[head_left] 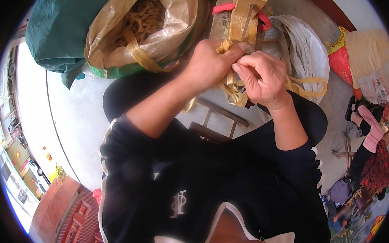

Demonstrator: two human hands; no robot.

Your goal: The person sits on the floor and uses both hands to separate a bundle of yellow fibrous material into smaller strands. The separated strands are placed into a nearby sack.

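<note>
My left hand [210, 63] is closed on a yellowish flat strip [234, 95], a bunched bit of it showing above the index finger. Right beside it, my right hand [263, 76] has its thumb and curled index finger pinched together at the same work. Loose ends of the strip hang below both hands, and one loops out to the right. Just beyond the fingertips stands a wooden block [250, 6] with a thin metal rod [247, 23] slanting along it. A red cloth tie [223, 8] wraps the wood. What lies between the fingers is mostly hidden.
An open sack [103, 39] full of tan braided strips stands at the far left, by a dark green bag [61, 22]. A whitish sack [310, 52] is at the right. Below my hands is a wooden stool frame [219, 109]. Other people sit along the right edge.
</note>
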